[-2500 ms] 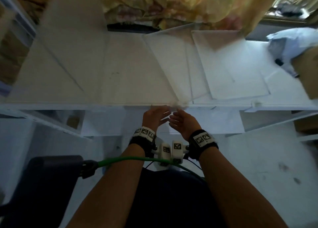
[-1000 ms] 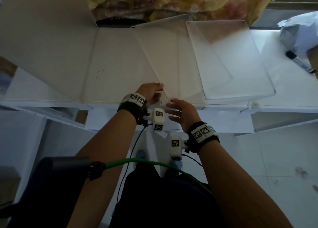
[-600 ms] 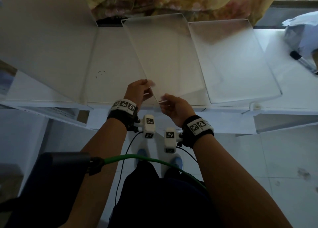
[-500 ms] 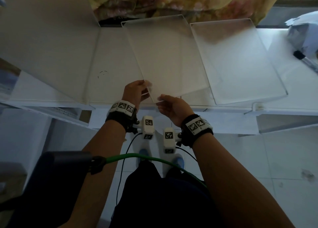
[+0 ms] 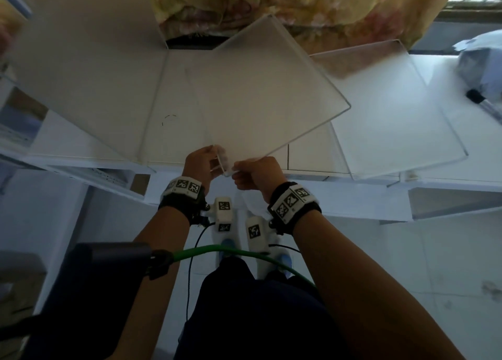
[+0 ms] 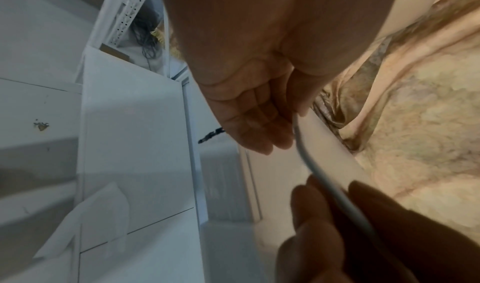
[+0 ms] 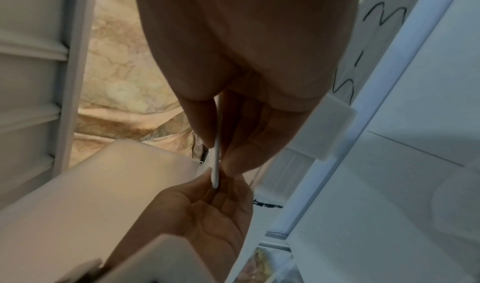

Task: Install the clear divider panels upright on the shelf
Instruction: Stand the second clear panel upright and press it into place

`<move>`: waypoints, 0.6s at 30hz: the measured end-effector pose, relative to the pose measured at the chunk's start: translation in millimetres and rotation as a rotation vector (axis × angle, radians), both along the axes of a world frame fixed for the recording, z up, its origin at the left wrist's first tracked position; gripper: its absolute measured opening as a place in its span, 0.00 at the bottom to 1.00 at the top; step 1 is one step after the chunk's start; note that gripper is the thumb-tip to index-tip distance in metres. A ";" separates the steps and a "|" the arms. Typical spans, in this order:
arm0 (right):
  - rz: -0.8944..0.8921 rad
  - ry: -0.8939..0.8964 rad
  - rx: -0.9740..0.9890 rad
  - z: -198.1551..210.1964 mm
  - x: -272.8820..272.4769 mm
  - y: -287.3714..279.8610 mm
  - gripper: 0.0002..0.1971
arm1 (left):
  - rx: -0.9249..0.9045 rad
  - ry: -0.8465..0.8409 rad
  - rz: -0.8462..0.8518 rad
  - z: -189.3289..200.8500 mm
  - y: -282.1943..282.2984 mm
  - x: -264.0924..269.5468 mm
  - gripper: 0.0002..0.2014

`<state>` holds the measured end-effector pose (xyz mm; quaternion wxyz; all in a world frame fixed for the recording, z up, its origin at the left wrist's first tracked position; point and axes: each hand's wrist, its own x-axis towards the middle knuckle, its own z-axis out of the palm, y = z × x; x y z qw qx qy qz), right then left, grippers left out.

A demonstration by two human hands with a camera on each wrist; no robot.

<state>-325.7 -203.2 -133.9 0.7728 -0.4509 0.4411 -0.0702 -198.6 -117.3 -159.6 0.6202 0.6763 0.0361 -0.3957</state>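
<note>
I hold a clear divider panel (image 5: pixel 266 96) by its near corner, above the white shelf (image 5: pixel 445 180), turned so that its far end points up and right. My left hand (image 5: pixel 217 158) pinches the corner's left edge, and my right hand (image 5: pixel 237 169) pinches the bottom edge beside it. In the right wrist view my thumb and fingers (image 7: pixel 233 156) clamp the thin panel edge (image 7: pixel 216 143), with the left hand (image 7: pixel 202 211) below. The left wrist view shows the panel edge (image 6: pixel 324 164) running past my fingers (image 6: pixel 259 127). A second clear panel (image 5: pixel 394 109) stands tilted on the shelf to the right. A larger one (image 5: pixel 89 82) is on the left.
A floral cloth (image 5: pixel 326 6) hangs behind the shelf. A grey bag (image 5: pixel 480 60) and a black marker (image 5: pixel 475 96) lie at the far right. A small white clip (image 5: pixel 410 173) sits on the shelf's front edge. A dark chair (image 5: pixel 81 291) and a green cable (image 5: pixel 231 251) are close to my body.
The held panel has swung clockwise, its far end moving right and over the right-hand panel. Both hands have closed in on its near corner.
</note>
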 end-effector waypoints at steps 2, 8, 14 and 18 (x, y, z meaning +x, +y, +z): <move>-0.030 0.004 -0.065 -0.7 -4.4 -2.4 0.09 | -0.016 -0.008 -0.021 0.9 -2.3 -5.1 0.11; -0.102 -0.011 -0.340 -3.3 -24.0 -3.9 0.08 | 0.123 -0.172 -0.136 1.7 -20.9 -16.7 0.13; 0.289 0.181 -0.373 13.0 -38.8 -23.4 0.06 | 0.185 -0.494 -0.303 0.6 -28.0 -29.6 0.11; 0.360 0.231 -0.326 12.4 -42.8 -33.0 0.07 | 0.203 -0.656 -0.421 3.0 -33.1 -33.8 0.13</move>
